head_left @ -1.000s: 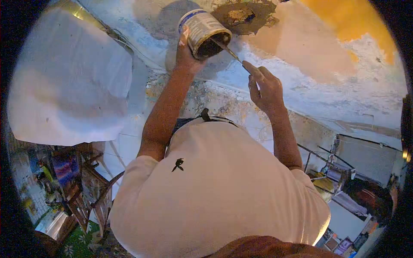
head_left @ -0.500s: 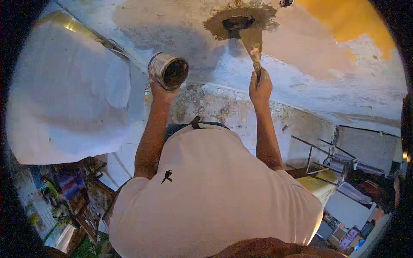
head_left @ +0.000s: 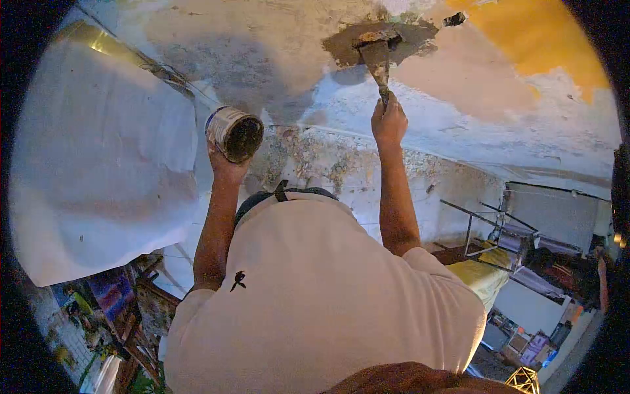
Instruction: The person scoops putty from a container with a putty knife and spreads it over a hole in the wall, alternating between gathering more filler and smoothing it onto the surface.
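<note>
My left hand (head_left: pixel 226 161) is wrapped round a round tub (head_left: pixel 220 123) with a pale label, tipped so its open mouth faces me. Dark, grainy paste coats the inside of the tub. In my right hand (head_left: pixel 390 122) is the handle of a putty knife (head_left: pixel 377 64), its wide blade smeared with filler and pointing up the picture. The blade's edge meets a wet brown patch (head_left: pixel 415 47) on the worn, peeling surface. A lump of filler (head_left: pixel 380 35) shows at the blade's edge, beside a dark hollow in the patch.
A smaller dark hole (head_left: pixel 454 19) lies right of the patch, near orange paint (head_left: pixel 535 33). A large pale sheet (head_left: pixel 105 151) hangs at left, with cables (head_left: pixel 172 75) above it. Metal frames (head_left: pixel 469 230) and a yellow-covered surface (head_left: pixel 482 279) are at right.
The tub and my left hand have shifted left and down in view. The putty knife has moved left over the patch's hollow, and a lump of filler now shows there.
</note>
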`<state>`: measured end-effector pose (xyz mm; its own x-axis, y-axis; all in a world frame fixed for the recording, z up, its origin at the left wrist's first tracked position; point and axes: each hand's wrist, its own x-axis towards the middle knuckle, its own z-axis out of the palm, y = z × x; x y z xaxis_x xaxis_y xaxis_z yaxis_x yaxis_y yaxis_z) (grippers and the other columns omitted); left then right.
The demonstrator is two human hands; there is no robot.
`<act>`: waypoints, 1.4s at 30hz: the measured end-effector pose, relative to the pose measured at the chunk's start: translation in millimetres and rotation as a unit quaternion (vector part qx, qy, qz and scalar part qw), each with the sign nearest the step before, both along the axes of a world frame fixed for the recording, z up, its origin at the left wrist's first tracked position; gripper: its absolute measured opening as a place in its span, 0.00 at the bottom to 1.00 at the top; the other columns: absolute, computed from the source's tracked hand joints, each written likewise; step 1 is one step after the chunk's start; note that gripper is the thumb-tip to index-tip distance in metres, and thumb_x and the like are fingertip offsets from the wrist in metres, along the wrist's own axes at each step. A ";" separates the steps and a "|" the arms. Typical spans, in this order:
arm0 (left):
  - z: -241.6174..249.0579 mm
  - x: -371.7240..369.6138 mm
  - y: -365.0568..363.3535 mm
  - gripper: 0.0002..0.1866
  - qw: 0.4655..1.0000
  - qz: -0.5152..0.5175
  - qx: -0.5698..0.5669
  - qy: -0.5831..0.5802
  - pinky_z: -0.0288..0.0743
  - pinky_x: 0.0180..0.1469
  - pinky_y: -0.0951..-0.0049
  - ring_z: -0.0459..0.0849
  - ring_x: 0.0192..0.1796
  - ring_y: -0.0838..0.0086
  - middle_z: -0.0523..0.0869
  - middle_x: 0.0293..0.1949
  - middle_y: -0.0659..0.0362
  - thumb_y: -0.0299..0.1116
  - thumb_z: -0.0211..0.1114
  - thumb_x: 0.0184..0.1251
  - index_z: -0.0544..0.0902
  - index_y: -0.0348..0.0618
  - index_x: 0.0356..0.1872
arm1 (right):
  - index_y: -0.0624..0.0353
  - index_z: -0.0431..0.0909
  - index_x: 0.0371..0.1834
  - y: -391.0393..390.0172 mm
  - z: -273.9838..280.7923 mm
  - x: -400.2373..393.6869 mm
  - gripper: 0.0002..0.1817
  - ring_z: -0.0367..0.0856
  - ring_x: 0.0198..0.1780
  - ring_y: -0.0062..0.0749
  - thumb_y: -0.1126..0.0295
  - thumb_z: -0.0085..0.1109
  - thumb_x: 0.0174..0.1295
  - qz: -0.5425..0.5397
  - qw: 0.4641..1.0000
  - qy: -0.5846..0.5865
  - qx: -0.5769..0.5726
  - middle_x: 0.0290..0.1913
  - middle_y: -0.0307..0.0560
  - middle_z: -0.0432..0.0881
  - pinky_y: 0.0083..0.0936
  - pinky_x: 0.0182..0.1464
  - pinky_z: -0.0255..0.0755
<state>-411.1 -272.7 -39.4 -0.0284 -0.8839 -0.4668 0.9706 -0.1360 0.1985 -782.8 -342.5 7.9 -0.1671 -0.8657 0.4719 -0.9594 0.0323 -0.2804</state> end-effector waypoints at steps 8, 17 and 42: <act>9.3 -7.0 -2.3 0.30 0.998 0.018 0.066 -0.003 0.73 0.65 0.49 0.79 0.62 0.55 0.81 0.60 0.52 0.59 0.52 0.70 0.77 0.49 0.61 | 0.57 0.77 0.57 5.7 7.5 1.7 0.18 0.85 0.39 0.56 0.65 0.57 0.64 -0.002 1.000 -0.011 0.009 0.41 0.58 0.86 0.49 0.40 0.78; -17.5 -2.1 -5.3 0.31 0.999 0.020 0.012 -0.025 0.73 0.65 0.49 0.80 0.61 0.56 0.81 0.60 0.52 0.60 0.53 0.69 0.76 0.48 0.63 | 0.60 0.76 0.52 14.3 -20.0 16.7 0.14 0.71 0.21 0.24 0.63 0.56 0.70 0.092 0.914 -0.395 -0.026 0.23 0.37 0.73 0.25 0.24 0.68; 15.3 61.6 2.2 0.37 0.943 -0.100 -0.129 -0.289 0.70 0.67 0.45 0.76 0.65 0.53 0.78 0.63 0.49 0.62 0.60 0.62 0.73 0.48 0.66 | 0.54 0.76 0.45 40.1 -89.6 149.6 0.20 0.68 0.20 0.24 0.49 0.44 0.71 0.066 0.530 -0.844 0.043 0.23 0.36 0.71 0.25 0.21 0.64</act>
